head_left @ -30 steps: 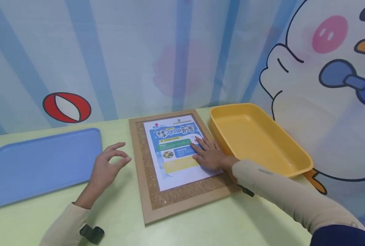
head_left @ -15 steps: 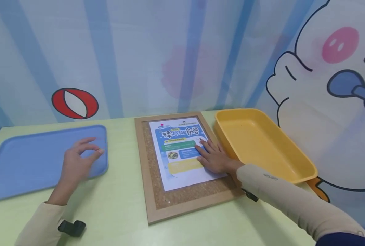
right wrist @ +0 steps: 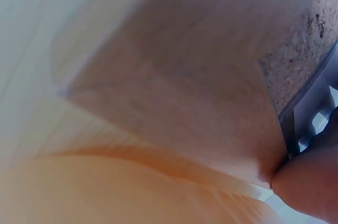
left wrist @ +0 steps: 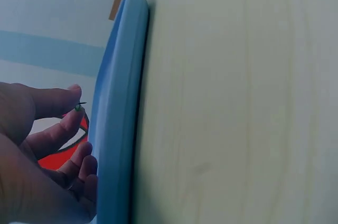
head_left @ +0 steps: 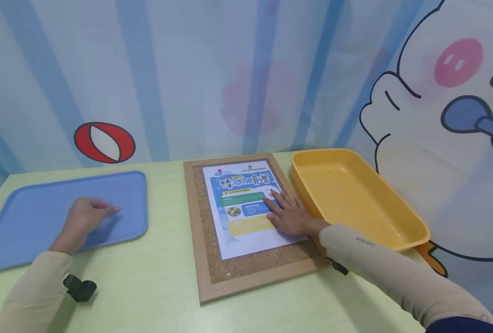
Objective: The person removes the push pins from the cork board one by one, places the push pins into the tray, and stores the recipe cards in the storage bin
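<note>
Over the blue tray point(head_left: 125, 194), at its right half, hovers my left hand point(head_left: 86, 216). Thumb and forefinger pinch a tiny green pushpin point(left wrist: 78, 106) with a thin dark point, seen in the left wrist view; the head view is too coarse to show it. My right hand point(head_left: 289, 215) lies with spread fingers on a printed paper sheet point(head_left: 246, 247), pressing its right side. Beneath the sheet is a cork board point(head_left: 213, 270) in a wooden frame point(head_left: 195, 240). The right wrist view shows mostly the frame's corner and some cork, with little of the hand.
A yellow basin point(head_left: 354, 199) stands right against the board's right side. Behind everything rises a printed curtain point(head_left: 196, 83) with cartoon figures. The pale table point(head_left: 163, 277) shows between tray and board and along the front.
My left hand has moved left from beside the board to over the tray and turned downward, still pinching. The right hand has stayed on the sheet. The head view has shifted slightly.
</note>
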Available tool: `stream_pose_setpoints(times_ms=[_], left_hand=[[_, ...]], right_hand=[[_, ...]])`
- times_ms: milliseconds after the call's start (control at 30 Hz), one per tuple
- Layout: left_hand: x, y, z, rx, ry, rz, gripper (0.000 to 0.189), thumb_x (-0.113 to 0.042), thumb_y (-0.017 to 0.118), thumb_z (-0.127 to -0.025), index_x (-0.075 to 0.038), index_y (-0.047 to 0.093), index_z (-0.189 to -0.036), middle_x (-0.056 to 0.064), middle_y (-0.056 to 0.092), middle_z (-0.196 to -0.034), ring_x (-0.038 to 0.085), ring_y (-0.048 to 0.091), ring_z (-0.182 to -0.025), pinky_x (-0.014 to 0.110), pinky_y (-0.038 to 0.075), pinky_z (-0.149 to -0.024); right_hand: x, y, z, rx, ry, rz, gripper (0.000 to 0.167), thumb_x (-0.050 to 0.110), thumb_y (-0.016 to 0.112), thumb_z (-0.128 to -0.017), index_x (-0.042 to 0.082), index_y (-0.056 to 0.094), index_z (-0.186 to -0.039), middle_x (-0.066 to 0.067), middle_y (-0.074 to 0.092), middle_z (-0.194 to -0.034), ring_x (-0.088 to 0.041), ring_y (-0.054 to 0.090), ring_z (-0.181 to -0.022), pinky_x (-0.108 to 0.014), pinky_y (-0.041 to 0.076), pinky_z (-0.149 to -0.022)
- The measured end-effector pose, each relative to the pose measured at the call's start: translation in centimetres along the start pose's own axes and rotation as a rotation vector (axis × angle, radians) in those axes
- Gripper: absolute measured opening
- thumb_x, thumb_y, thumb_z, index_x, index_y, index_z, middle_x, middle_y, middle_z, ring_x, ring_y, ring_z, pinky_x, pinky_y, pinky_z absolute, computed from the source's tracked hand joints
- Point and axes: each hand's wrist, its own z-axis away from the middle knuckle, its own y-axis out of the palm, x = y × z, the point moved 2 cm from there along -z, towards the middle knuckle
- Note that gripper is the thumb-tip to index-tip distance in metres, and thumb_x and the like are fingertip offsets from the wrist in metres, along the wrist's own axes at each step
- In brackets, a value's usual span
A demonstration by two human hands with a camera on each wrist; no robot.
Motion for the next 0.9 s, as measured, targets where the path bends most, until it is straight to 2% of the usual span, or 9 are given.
stream_pose_setpoints(times_ms=[100, 167, 267, 367, 467, 567, 733, 900], left_hand=[[0.4, -0.1, -0.3, -0.007, -0.011, -0.025, 0.045, -0.025, 0.067, -0.093, 0.013, 0.063, -0.116, 0.032, 0.058, -0.123, 0.037, 0.05, -0.104, 0.038, 0.044, -0.075], [0.5, -0.3, -0.6, -0.015, 0.026, -0.09, 0.04, -0.022, 0.068, -0.091, 0.013, 0.066, -0.109, 0.029, 0.064, -0.111, 0.035, 0.053, -0.095, 0.034, 0.042, -0.068], [0.5, -0.7, -1.2, -0.028, 0.145, -0.236, 0.029, -0.017, 0.071, -0.088, 0.011, 0.071, -0.093, 0.019, 0.069, -0.086, 0.029, 0.055, -0.078, 0.031, 0.04, -0.059], [0.4, -1.0, -1.8, -0.03, 0.292, -0.364, 0.02, -0.013, 0.074, -0.083, 0.007, 0.073, -0.08, 0.014, 0.069, -0.074, 0.029, 0.057, -0.072, 0.034, 0.043, -0.058], [0.6, -0.9, -2.4, 0.0, 0.42, -0.412, 0.014, -0.007, 0.075, -0.081, 0.005, 0.073, -0.074, 0.017, 0.071, -0.077, 0.035, 0.061, -0.079, 0.045, 0.05, -0.066], [1.1, -0.6, -2.8, 0.027, 0.472, -0.396, 0.011, -0.004, 0.076, -0.081, 0.005, 0.072, -0.075, 0.025, 0.069, -0.089, 0.044, 0.059, -0.092, 0.059, 0.048, -0.082], [2.0, -0.2, -3.2, 0.024, 0.472, -0.345, 0.014, -0.007, 0.076, -0.084, 0.004, 0.069, -0.08, 0.039, 0.057, -0.117, 0.056, 0.047, -0.115, 0.069, 0.036, -0.1], [2.4, -0.2, -3.1, 0.037, 0.457, -0.302, 0.013, -0.008, 0.075, -0.085, 0.004, 0.071, -0.086, 0.04, 0.051, -0.13, 0.06, 0.039, -0.125, 0.073, 0.029, -0.103]], right_hand=[[0.1, 0.2, 0.0, 0.003, 0.003, 0.008, 0.062, 0.044, 0.028, -0.106, 0.018, 0.016, -0.161, -0.013, 0.001, -0.17, -0.04, -0.006, -0.155, -0.064, -0.006, -0.121], [0.0, 0.2, -0.1, -0.001, 0.003, 0.011, 0.062, 0.044, 0.028, -0.106, 0.018, 0.016, -0.161, -0.013, 0.001, -0.17, -0.04, -0.005, -0.155, -0.064, -0.006, -0.121], [-0.1, 0.3, -0.1, -0.007, 0.009, 0.012, 0.062, 0.045, 0.027, -0.106, 0.019, 0.016, -0.161, -0.012, 0.001, -0.17, -0.039, -0.006, -0.155, -0.064, -0.006, -0.121], [-0.1, 0.3, -0.1, -0.01, 0.008, 0.01, 0.062, 0.045, 0.027, -0.106, 0.019, 0.016, -0.161, -0.012, 0.001, -0.17, -0.039, -0.006, -0.156, -0.064, -0.006, -0.121], [-0.1, 0.4, -0.2, -0.008, 0.001, 0.004, 0.062, 0.045, 0.028, -0.106, 0.019, 0.016, -0.161, -0.012, 0.002, -0.17, -0.039, -0.006, -0.156, -0.064, -0.006, -0.121], [0.0, 0.4, -0.1, -0.006, 0.0, 0.003, 0.062, 0.045, 0.027, -0.106, 0.019, 0.016, -0.161, -0.012, 0.001, -0.17, -0.039, -0.005, -0.156, -0.064, -0.005, -0.121], [0.0, 0.3, -0.1, -0.009, 0.017, 0.014, 0.062, 0.045, 0.027, -0.106, 0.02, 0.016, -0.161, -0.011, 0.001, -0.17, -0.038, -0.006, -0.156, -0.063, -0.005, -0.122], [-0.1, 0.4, -0.1, -0.019, 0.024, 0.011, 0.062, 0.046, 0.028, -0.106, 0.02, 0.016, -0.161, -0.011, 0.002, -0.17, -0.038, -0.005, -0.156, -0.062, -0.005, -0.122]])
